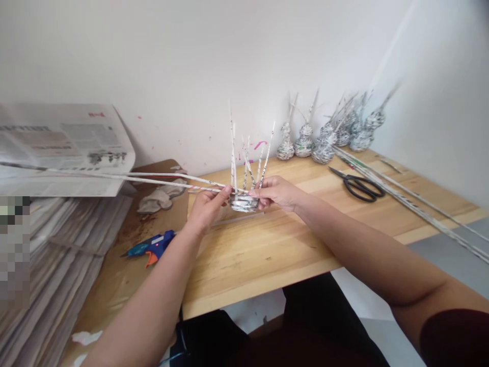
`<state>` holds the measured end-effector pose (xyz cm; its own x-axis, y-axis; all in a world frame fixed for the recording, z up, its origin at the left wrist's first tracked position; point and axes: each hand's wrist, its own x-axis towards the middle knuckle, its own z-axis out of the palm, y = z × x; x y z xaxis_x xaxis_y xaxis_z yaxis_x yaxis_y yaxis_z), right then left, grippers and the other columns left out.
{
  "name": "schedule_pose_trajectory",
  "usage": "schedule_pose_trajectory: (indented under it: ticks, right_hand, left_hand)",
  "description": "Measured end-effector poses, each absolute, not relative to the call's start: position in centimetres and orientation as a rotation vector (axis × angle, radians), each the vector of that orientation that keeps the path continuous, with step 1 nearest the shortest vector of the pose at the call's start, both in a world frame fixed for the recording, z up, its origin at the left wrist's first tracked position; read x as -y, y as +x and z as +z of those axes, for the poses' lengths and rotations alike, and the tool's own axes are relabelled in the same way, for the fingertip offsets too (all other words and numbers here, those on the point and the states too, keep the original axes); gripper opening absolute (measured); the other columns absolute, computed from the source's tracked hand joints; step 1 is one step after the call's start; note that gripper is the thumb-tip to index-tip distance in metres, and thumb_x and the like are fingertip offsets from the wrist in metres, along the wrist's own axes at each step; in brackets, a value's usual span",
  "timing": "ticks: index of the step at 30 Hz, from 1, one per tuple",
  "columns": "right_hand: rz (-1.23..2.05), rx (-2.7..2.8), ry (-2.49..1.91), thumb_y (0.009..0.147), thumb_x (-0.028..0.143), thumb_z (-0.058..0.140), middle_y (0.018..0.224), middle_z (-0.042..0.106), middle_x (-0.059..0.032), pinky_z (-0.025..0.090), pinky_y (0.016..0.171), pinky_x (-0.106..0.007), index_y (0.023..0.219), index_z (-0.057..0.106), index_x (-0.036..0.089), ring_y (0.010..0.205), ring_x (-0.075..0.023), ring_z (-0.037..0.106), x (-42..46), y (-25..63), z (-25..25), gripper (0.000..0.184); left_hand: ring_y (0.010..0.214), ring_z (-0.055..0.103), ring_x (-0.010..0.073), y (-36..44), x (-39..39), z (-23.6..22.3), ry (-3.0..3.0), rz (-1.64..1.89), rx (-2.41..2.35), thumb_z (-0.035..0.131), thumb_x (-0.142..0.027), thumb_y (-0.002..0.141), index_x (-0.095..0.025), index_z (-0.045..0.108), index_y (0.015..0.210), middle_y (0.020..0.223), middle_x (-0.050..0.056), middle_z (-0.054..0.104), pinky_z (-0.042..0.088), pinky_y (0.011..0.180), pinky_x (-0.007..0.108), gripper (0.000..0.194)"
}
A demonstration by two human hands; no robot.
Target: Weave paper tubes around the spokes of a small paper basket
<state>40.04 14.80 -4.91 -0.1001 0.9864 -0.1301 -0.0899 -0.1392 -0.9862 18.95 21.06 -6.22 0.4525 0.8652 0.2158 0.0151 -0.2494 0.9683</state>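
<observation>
Between my hands is a small round basket (pixel 244 204) woven from rolled newspaper, with several paper stakes (pixel 234 153) standing up from its rim. My left hand (pixel 210 204) pinches at the near left rim, where two long rolled-paper strands (pixel 164 178) run off to the left. My right hand (pixel 277 193) grips the right side of the basket, thumb on the rim and fingers around the far side. The basket's far wall is partly hidden by the hand and stakes.
A blue glue gun (pixel 156 247) lies left of the board, near gloves (pixel 162 196). Stacked newspapers (pixel 57 270) fill the left side. Black-handled scissors (pixel 359 186) and long paper rolls (pixel 412 199) lie right. Several woven gourd shapes (pixel 304 140) stand by the wall.
</observation>
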Motion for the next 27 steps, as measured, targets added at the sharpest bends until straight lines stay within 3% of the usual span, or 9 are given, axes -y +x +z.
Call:
schedule_pose_trajectory:
  ticks: [4, 8, 12, 18, 21, 27]
  right_hand:
    - [1.418, 1.172, -1.174, 0.057, 0.043, 0.093, 0.044, 0.055, 0.0042, 0.038, 0.044, -0.019, 0.058, 0.06, 0.015, 0.045, -0.0096, 0.058, -14.8, 40.0, -5.2, 0.043]
    - [1.415, 1.192, -1.165, 0.057, 0.048, 0.092, 0.043, 0.054, 0.004, 0.039, 0.045, -0.02, 0.057, 0.06, 0.015, 0.045, -0.0098, 0.057, -14.7, 39.9, -5.4, 0.046]
    - [1.399, 1.201, -1.163, 0.054, 0.05, 0.092, 0.042, 0.054, 0.0038, 0.039, 0.045, -0.021, 0.056, 0.06, 0.015, 0.044, -0.0098, 0.056, -14.7, 39.8, -5.3, 0.047]
    - [1.42, 1.28, -1.149, 0.06, 0.049, 0.09, 0.045, 0.057, 0.0025, 0.045, 0.048, -0.023, 0.06, 0.064, 0.015, 0.043, -0.0083, 0.052, -14.8, 40.1, -5.5, 0.044]
    - [1.414, 1.313, -1.135, 0.061, 0.051, 0.089, 0.044, 0.055, 0.0039, 0.046, 0.05, -0.024, 0.063, 0.066, 0.014, 0.045, -0.0102, 0.055, -14.9, 40.5, -5.6, 0.044]
    - [1.425, 1.341, -1.12, 0.063, 0.051, 0.089, 0.044, 0.054, 0.0048, 0.047, 0.052, -0.024, 0.063, 0.063, 0.015, 0.047, -0.0108, 0.057, -14.9, 41.0, -5.4, 0.044]
  left_hand:
    - [0.059, 0.052, 0.0131, 19.1, -21.0, -6.0, 1.451, 0.918, -0.728, 0.084, -0.056, 0.069, -0.015, 0.078, 0.079, 0.067, 0.005, 0.067, 0.039, 0.057, 0.025, 0.043]
    - [0.062, 0.056, 0.0134, 19.2, -21.1, -6.1, 1.289, 0.907, -0.762, 0.09, -0.048, 0.061, -0.015, 0.079, 0.091, 0.074, 0.005, 0.071, 0.041, 0.058, 0.025, 0.046]
    - [0.068, 0.059, 0.0149, 19.2, -21.1, -6.1, 1.281, 0.905, -0.795, 0.091, -0.044, 0.06, -0.016, 0.079, 0.09, 0.078, 0.006, 0.072, 0.042, 0.06, 0.025, 0.043]
    - [0.056, 0.048, 0.011, 19.2, -21.0, -6.2, 1.362, 0.881, -0.748, 0.09, -0.044, 0.063, -0.014, 0.075, 0.075, 0.062, 0.001, 0.062, 0.034, 0.053, 0.024, 0.036]
    - [0.06, 0.052, 0.0125, 19.2, -21.0, -6.4, 1.367, 0.88, -0.768, 0.089, -0.047, 0.064, -0.016, 0.077, 0.078, 0.068, 0.003, 0.066, 0.035, 0.053, 0.023, 0.036]
    - [0.075, 0.063, 0.016, 19.5, -20.7, -6.2, 1.298, 0.935, -0.704, 0.093, -0.041, 0.06, -0.016, 0.078, 0.079, 0.078, 0.004, 0.072, 0.049, 0.073, 0.028, 0.034]
